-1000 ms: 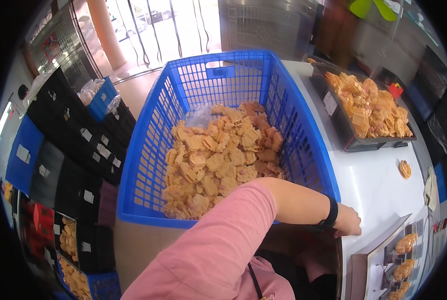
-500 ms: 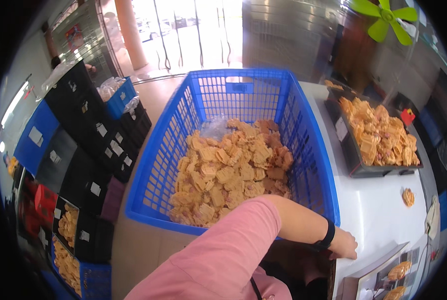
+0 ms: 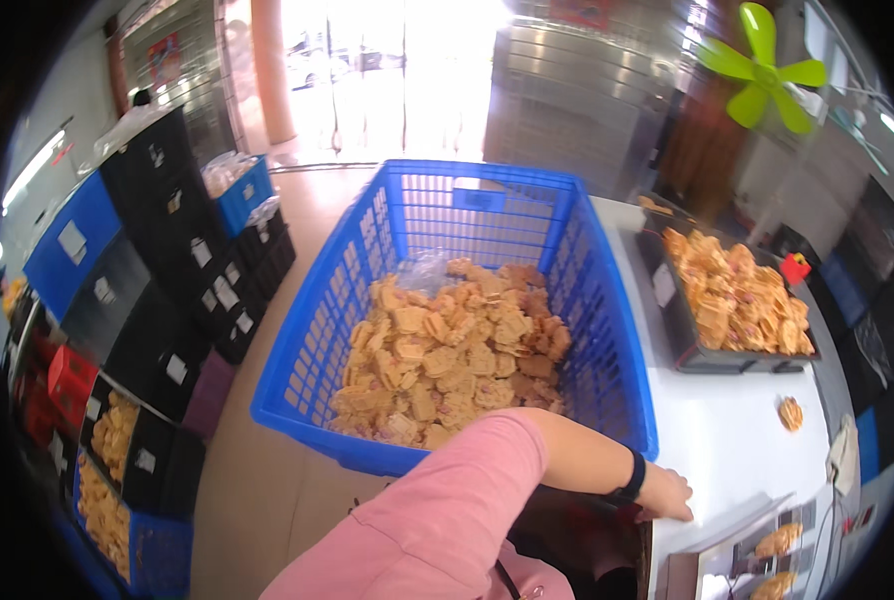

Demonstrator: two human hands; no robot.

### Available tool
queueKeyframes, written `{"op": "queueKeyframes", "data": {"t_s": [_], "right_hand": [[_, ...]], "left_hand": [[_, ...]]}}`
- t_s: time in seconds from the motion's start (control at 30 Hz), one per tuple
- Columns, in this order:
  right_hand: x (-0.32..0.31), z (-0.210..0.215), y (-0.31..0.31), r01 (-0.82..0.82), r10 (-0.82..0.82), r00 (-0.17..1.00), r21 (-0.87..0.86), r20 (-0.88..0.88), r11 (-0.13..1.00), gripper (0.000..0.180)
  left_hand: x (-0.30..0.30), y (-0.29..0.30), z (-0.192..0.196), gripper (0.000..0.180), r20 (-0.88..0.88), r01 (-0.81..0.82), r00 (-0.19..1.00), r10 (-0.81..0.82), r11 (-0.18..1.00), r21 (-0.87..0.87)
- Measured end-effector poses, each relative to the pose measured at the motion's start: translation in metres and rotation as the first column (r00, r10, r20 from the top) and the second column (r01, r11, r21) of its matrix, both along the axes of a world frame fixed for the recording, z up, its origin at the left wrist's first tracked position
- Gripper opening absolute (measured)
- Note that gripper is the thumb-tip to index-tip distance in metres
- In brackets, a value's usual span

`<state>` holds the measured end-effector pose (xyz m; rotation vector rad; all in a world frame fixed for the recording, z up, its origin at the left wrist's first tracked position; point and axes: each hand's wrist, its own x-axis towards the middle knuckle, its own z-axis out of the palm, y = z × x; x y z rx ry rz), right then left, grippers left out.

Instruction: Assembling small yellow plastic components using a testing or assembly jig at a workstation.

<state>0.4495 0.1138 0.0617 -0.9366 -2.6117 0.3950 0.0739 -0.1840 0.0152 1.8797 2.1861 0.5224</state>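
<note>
The left hand [image 3: 665, 494] is reaching across the body, fingers lying flat and together on the white tabletop [image 3: 727, 440] edge, holding nothing. Just beyond it, the blue basket [image 3: 607, 330] of golden crackers [image 3: 447, 355] is sitting within reach; the right hand is out of sight.

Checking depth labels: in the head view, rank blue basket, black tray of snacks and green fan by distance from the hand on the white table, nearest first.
From the hand at the white table's near edge:
1. Blue basket, just left of it.
2. Black tray of snacks, farther back on the table, to the right.
3. Green fan, far back at upper right.
</note>
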Motion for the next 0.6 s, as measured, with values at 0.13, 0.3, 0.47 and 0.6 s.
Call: {"op": "queueKeyframes", "data": {"t_s": [0.13, 0.3, 0.47, 0.6], "right_hand": [[-0.007, 0.013, -0.040, 0.001, 0.010, 0.997, 0.143, -0.075, 0.990, 0.033], [-0.007, 0.014, -0.050, 0.039, -0.019, 0.992, 0.161, -0.123, 0.986, 0.033], [-0.008, 0.009, -0.041, 0.024, 0.000, 0.998, 0.418, -0.057, 0.908, 0.036], [0.000, 0.000, -0.034, 0.024, 0.043, 0.992, 0.502, -0.122, 0.864, 0.031]], "left_hand": [[0.003, 0.007, 0.004, 0.085, 0.000, 0.018, 1.000, -0.018, 0.995, -0.095], [0.006, 0.004, 0.012, 0.099, 0.015, -0.021, 1.000, 0.024, 0.977, -0.210], [-0.002, 0.001, 0.024, 0.088, 0.303, 0.009, 0.950, 0.074, 0.965, -0.262], [0.006, 0.012, 0.039, 0.077, 0.400, -0.020, 0.914, 0.066, 0.993, -0.119]]}}
